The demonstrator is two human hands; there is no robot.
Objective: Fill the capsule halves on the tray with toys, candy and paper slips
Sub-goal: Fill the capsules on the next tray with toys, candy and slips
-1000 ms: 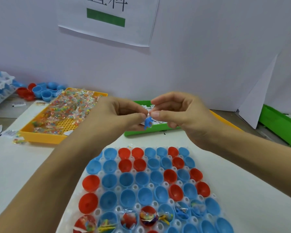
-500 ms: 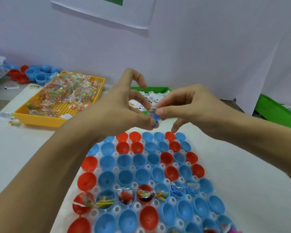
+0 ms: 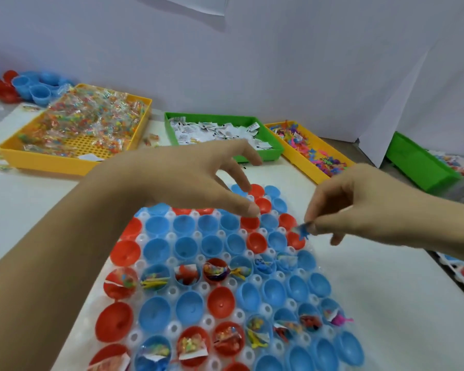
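We see the clear tray (image 3: 169, 238) lying on the white desk (image 3: 386, 303), its wells seated with red and blue capsule halves (image 3: 156, 227). One row across the middle already holds candy, toys and paper slips, and so do several halves in the near rows; the halves in the far rows and in one row between the filled ones show bare insides. Over the tray's far right part, our right hand (image 3: 364, 207) pinches a small blue toy (image 3: 303, 232) between thumb and fingertip, holding it just above a red half at the tray's right edge. Our left hand (image 3: 188, 183) hovers over the far rows with fingers loosely spread and nothing in it, its thumb tip close to a red half. Beyond the tray, a yellow bin (image 3: 51, 160) at far left carries wrapped candy (image 3: 91, 116), a green bin (image 3: 272, 152) in the middle holds folded paper slips (image 3: 212, 129), and a second yellow bin (image 3: 306, 167) to the right holds small coloured toys (image 3: 314, 148). A further green bin (image 3: 418, 167) sits at the far right, and loose red and blue spare halves (image 3: 30, 87) are heaped at the far left corner, against the white wall (image 3: 279, 62).
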